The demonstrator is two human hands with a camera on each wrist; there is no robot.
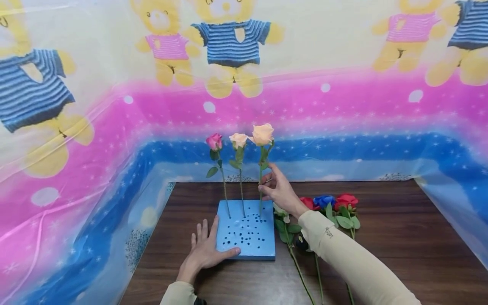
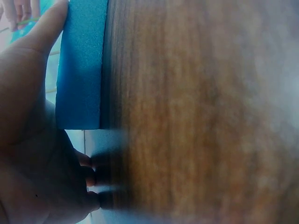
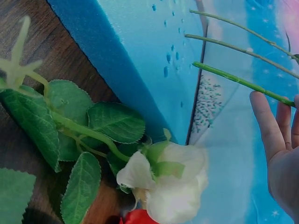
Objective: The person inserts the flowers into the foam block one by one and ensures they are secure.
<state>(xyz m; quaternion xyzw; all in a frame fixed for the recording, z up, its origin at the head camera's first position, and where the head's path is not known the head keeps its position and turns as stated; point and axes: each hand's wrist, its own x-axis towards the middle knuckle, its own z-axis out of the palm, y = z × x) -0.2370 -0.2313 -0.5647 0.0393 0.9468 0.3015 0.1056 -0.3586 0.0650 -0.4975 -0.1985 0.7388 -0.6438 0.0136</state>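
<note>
A blue foam block (image 1: 249, 250) dotted with small holes lies on the table. My left hand (image 1: 206, 250) rests at its left side, thumb laid over the near corner and the other fingers stretched out. At the far right part of the block, my right hand (image 1: 284, 190) pinches the stem of a large peach rose (image 1: 263, 134). The stem's lower end (image 3: 198, 65) meets the foam in the right wrist view. To the left, a smaller peach rose (image 1: 239, 140) and a pink rose (image 1: 214, 141) stand upright in the block.
Right of the block, loose flowers lie on the dark wooden table (image 1: 400, 237): a blue rose (image 1: 324, 201), a red rose (image 1: 346, 200), another red one (image 1: 308, 203) and a white rose (image 3: 175, 186). My right forearm passes over them. A bear-printed cloth (image 1: 305, 110) hangs behind.
</note>
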